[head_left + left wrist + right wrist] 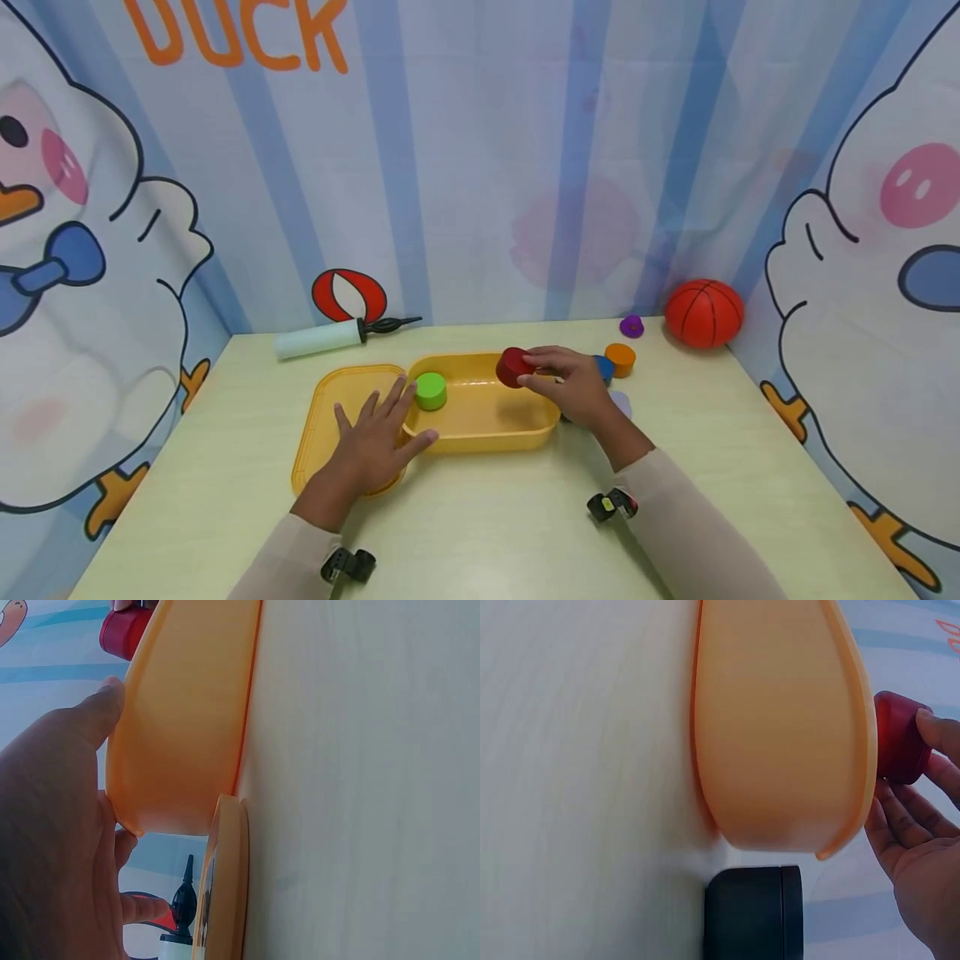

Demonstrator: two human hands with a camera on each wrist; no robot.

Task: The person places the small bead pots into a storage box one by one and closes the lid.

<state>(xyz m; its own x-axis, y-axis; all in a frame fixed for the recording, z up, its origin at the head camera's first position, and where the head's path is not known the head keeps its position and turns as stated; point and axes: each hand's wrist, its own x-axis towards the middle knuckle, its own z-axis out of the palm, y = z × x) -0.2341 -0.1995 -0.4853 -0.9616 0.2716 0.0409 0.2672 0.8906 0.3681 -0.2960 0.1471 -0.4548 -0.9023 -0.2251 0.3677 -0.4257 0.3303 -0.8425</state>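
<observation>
I had the right hand [573,383] pinching the red cylinder [512,369] above the right half of the sideways-long yellow tub [480,443], the left hand [375,446] spread against its left end.

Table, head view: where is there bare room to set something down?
The table is bare in front of the yellow box, left of the yellow lid, and right of the right sleeve, nearer than the red ball. Crowding lies right of the box, around the right hand, blue piece and orange piece.

L hand [378,443] w/ fingers spread (thumb out wide), R hand [570,385] in thumb-&-finger pinch.
</observation>
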